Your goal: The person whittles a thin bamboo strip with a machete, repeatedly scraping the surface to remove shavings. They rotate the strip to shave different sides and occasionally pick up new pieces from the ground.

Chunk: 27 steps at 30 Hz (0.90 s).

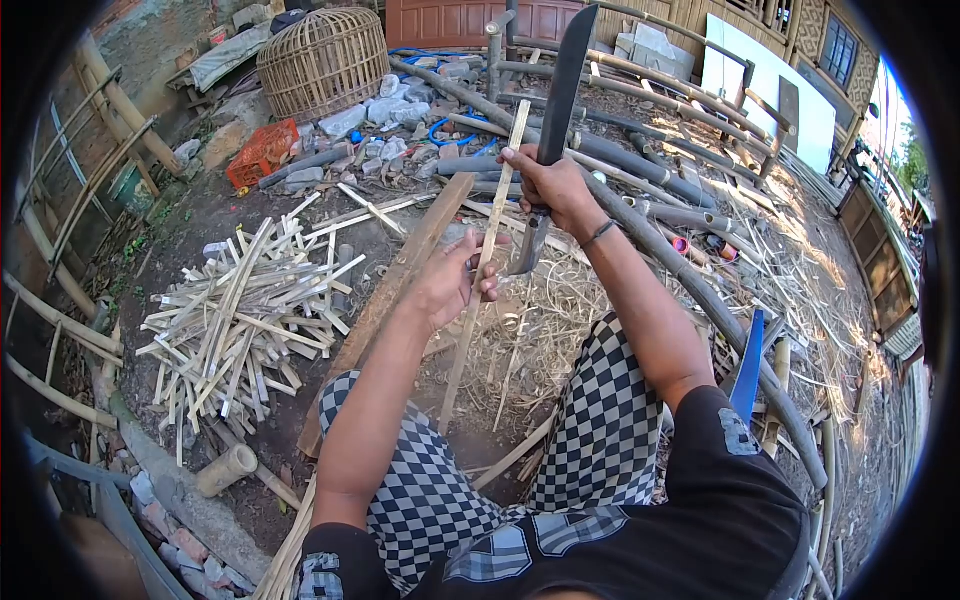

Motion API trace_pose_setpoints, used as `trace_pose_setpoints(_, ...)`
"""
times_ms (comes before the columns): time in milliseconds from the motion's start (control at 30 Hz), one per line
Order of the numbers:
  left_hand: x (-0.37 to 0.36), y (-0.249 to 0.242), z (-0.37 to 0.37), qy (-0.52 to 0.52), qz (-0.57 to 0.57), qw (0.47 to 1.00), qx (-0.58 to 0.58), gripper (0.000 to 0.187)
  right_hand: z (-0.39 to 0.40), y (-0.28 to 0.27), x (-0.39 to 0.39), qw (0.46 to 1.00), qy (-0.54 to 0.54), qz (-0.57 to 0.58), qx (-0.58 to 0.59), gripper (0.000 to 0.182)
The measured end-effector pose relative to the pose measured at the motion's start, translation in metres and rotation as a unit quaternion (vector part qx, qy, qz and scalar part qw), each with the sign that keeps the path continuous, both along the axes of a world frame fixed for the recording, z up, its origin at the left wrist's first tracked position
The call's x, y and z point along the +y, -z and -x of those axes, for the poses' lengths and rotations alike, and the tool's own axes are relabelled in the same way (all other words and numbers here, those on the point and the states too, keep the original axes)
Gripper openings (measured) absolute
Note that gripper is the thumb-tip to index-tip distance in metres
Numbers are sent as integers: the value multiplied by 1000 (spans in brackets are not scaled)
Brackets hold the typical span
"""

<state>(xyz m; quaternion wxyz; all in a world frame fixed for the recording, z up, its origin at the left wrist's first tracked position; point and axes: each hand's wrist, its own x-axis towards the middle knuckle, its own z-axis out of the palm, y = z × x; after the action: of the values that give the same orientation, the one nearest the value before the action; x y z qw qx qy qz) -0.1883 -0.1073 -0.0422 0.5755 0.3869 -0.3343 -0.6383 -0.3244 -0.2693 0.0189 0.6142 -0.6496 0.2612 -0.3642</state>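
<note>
My right hand (552, 190) is wrapped around the handle of a machete (570, 85). Its broad dark blade points up, and a curved handle end shows below the fist. The thumb side of that hand touches the upper part of a long, thin bamboo strip (497, 200). Lower down, my left hand (450, 280) has its fingers curled around the same strip, which slants down between my knees. Behind my left hand lies a long wooden plank (400, 270). Pale shavings (525, 330) cover the ground between my legs.
A heap of split bamboo strips (250, 310) lies at left. Bamboo poles (690, 275) cross the right side, near a blue blade-like object (750, 365). Farther back are an orange crate (262, 152), a woven bamboo cage (322, 62) and rubble (400, 105).
</note>
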Motion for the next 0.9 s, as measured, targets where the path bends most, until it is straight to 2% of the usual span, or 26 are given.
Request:
trace_pose_setpoints(67,-2,5,-3,107,38,982,148,40,-1,-1,3,1000,-8,22,6,28)
trace_pose_setpoints(100,-2,5,-1,107,38,983,147,40,-1,-2,5,1000,-8,23,5,28)
trace_pose_setpoints(167,-4,4,10,26,15,994,104,31,-2,-3,8,999,-20,45,5,30)
trace_pose_setpoints(200,-5,2,15,26,15,994,104,31,-4,-2,9,999,-20,45,5,30)
trace_pose_setpoints(267,-6,0,20,-38,26,995,90,23,-8,-1,10,996,30,69,44,36)
trace_pose_setpoints(400,-9,1,12,-82,55,990,99,19,-8,-1,9,996,45,74,35,41)
trace_pose_setpoints(467,-10,5,1,-121,77,990,5,18,-3,-7,16,991,41,121,40,44)
trace_pose_setpoints(500,-11,6,-3,-123,77,989,4,18,-2,-8,15,989,55,121,63,43)
trace_pose_setpoints(567,-14,6,-10,-227,68,956,-175,18,-2,-5,7,989,39,132,51,43)
trace_pose_setpoints(600,-15,7,-16,-227,68,956,-175,18,-2,-3,4,989,25,143,39,44)
trace_pose_setpoints(667,-14,5,-27,-304,88,874,-370,23,-2,-2,5,990,22,136,16,44)
trace_pose_setpoints(700,-11,3,-30,-304,90,873,-369,23,-2,-3,6,991,18,130,-7,45)
trace_pose_setpoints(767,-5,-3,-35,-330,109,797,-495,28,-1,-3,1,990,19,136,-23,45)
trace_pose_setpoints(833,-2,-7,-42,-317,116,806,-486,29,0,-3,-2,989,19,141,-39,45)
trace_pose_setpoints(900,1,-9,-49,-303,123,816,-478,30,2,-8,3,994,76,65,-45,43)
